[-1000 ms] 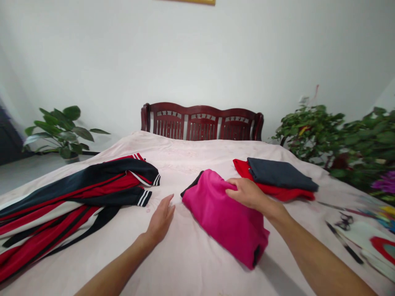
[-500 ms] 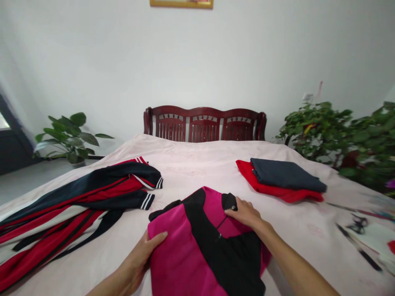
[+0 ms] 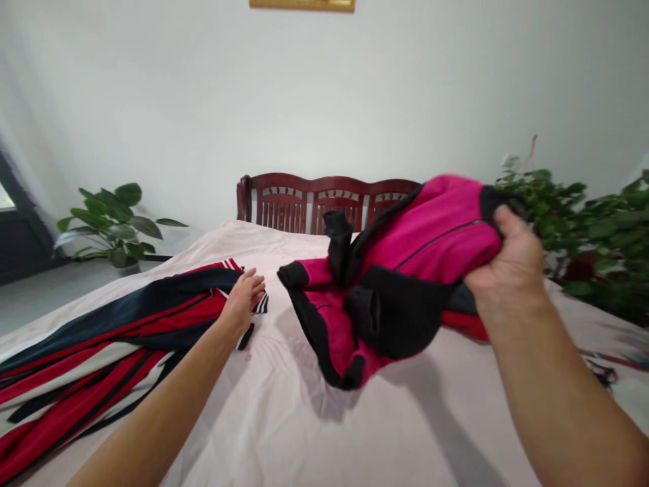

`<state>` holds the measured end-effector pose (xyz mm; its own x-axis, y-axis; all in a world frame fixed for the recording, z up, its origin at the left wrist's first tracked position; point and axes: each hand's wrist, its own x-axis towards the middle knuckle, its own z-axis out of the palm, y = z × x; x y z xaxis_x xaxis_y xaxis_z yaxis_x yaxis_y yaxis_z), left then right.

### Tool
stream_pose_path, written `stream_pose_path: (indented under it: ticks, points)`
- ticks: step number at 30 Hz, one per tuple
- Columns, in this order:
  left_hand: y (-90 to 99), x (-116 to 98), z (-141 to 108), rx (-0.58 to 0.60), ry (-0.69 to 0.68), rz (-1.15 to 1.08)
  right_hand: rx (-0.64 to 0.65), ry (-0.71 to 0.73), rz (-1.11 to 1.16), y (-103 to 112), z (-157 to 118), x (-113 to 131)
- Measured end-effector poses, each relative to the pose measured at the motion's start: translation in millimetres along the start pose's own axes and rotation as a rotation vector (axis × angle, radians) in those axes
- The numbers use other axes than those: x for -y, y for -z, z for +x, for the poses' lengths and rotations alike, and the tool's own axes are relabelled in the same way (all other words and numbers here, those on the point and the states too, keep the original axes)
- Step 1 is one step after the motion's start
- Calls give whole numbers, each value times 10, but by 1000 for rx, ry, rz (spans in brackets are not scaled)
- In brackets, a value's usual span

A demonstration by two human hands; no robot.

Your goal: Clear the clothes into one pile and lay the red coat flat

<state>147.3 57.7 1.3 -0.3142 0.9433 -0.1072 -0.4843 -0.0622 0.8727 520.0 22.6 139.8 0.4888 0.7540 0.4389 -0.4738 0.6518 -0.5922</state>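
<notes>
My right hand is closed on one end of a magenta and black zip jacket, lifted over the bed at the right. The jacket hangs leftward from that grip, its black-cuffed lower end down near the sheet. To the left, my left hand holds nothing, fingers stretched out. It hovers over the striped cuffs of navy, red and white tracksuit clothes that lie loosely on the bed; whether it touches them I cannot tell.
Behind the jacket, a folded red garment and a dark blue one are partly hidden. The pink bedsheet spreads below. A carved wooden headboard stands at the back. Leafy plants flank the bed.
My right hand has raised the jacket off the bed and swung it to the right, where it has unfolded. My left hand has let go of it and moved up over the tracksuit clothes.
</notes>
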Motion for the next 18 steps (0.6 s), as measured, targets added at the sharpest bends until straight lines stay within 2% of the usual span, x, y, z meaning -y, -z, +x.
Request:
stream_pose_path:
  ticks: [1,2,3,4,5,6,7,9,10,11,13,16,18]
  points:
    - [-13,-36,-58,67,-44,11,2,86,86,-128,-45,83]
    - [-16,-46,-157,179,-38,37,-12,91,116,-218,-152,102]
    - [-12,-29,-288,330,33,75,-39,19,93,-269,-314,60]
    - [-6,15,-437,506,163,115,-74,-152,24,-282,-523,-33]
    - [-2,84,-590,687,345,144,-76,-398,-68,-262,-770,-160]
    - [0,173,-735,856,523,148,-72,-541,-120,-218,-1041,-304]
    - [-3,278,-864,1001,675,126,-49,-641,-153,-156,-1324,-446]
    - [-16,521,-1050,1158,873,47,7,-773,-189,-9,-1864,-677]
    - [-23,652,-1106,1173,932,17,77,-838,-197,68,-2097,-755]
    - [-26,787,-1141,1151,979,6,145,-843,-243,144,-2291,-809]
    - [-23,1051,-1159,1048,1043,31,367,-811,-373,294,-2557,-867]
    - [-22,1332,-1090,903,1039,74,754,-796,-558,502,-2718,-931]
    - [-65,1340,-988,887,979,61,904,-836,-660,622,-2760,-999]
